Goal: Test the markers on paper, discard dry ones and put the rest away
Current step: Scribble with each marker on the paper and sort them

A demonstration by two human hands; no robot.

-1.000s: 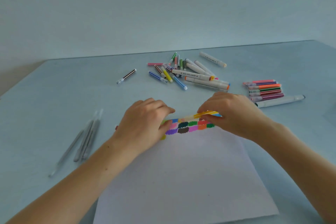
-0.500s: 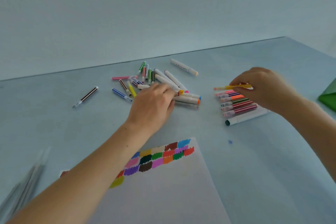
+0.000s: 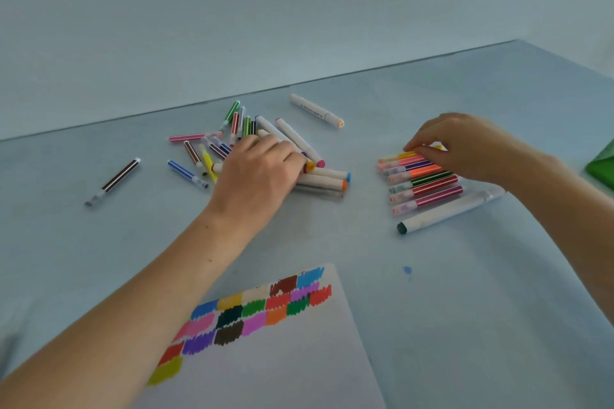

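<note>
Two hands work — right hand [image 3: 465, 146] pinches yellow marker [image 3: 403, 155], left hand [image 3: 259, 169] curls onto marker pile [image 3: 319, 173].

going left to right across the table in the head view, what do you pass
lone black striped marker → blue marker → left hand on the loose pile of markers → neat row of thin markers with the right hand setting down a yellow marker → green thing at the edge

Pale blue table [image 3: 465, 325], white paper [image 3: 282, 368] with multicoloured swatches [image 3: 252, 312]
</note>
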